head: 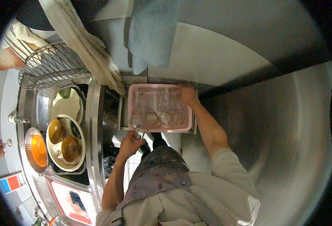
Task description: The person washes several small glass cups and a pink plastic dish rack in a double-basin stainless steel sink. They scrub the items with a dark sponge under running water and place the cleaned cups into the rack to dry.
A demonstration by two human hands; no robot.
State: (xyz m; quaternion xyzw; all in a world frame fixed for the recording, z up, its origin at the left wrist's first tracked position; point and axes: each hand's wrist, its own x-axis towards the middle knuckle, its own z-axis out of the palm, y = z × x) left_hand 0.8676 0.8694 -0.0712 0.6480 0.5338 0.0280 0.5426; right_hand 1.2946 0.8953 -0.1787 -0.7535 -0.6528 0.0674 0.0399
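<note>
A pink plastic basket (189, 124) holding several clear glasses (151, 117) rests on a pulled-out drawer (124, 113) before me. My left hand (131, 144) is at the basket's near left corner, its fingers around a small part beside a round glass vessel (137, 121); whether this part is a handle of the vessel is not clear. My right hand (187, 94) lies over the basket's far right corner, with its fingertips hidden among the rim and the glasses; its exact hold cannot be told.
Left, the steel counter carries a cream basin (82, 149) with brown bowls, an orange bowl in a colander (27, 149), a wire basket (53, 65) and a pink tray (58, 195). A beige cloth (78, 36) and a blue-grey towel (153, 34) hang beyond the drawer.
</note>
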